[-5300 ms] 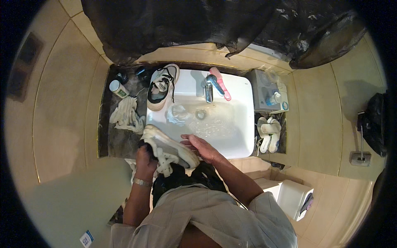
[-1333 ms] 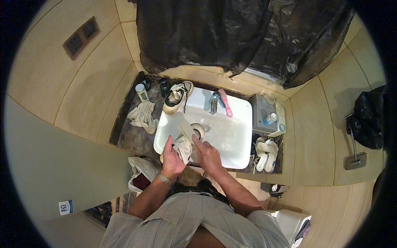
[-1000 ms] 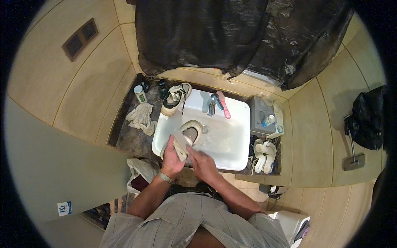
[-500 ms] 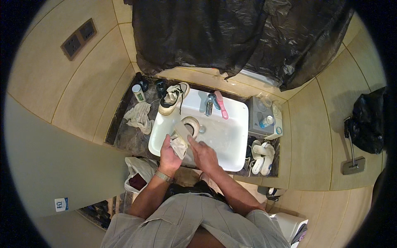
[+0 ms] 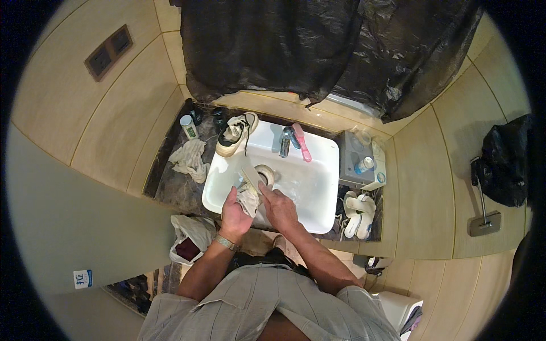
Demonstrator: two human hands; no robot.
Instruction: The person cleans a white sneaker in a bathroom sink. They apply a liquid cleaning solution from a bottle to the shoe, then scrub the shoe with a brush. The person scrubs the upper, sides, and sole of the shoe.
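Shoe in hand: a pale, light-coloured shoe (image 5: pixel 250 190) is held over the front left part of the white sink (image 5: pixel 318 193), sole side partly turned up; its opening shows just beyond the fingers.
Left hand: the left hand (image 5: pixel 234 211) is clamped around the near end of the shoe from below and the left; a metal watch (image 5: pixel 226 242) sits on that wrist.
Right hand: the right hand (image 5: pixel 278 204) lies against the shoe's right side, fingers curled together on it; whether it holds something small against the shoe cannot be told.
Sink: the basin looks wet, with a metal tap (image 5: pixel 284 145) at its back edge and a pink brush (image 5: pixel 301 142) lying just beside the tap.
Second shoe: a white sneaker with dark laces (image 5: pixel 234 134) rests on the sink's back left corner.
Tabletop: the dark tabletop (image 5: pixel 170 190) left of the sink carries a crumpled pale cloth (image 5: pixel 189 159) and a small white bottle (image 5: pixel 189 126).
Right side: a pair of white slippers (image 5: pixel 358 209) lies right of the sink, near a grey box (image 5: pixel 355 162).
Behind: black plastic sheeting (image 5: pixel 318 51) hangs over the wall above the sink.
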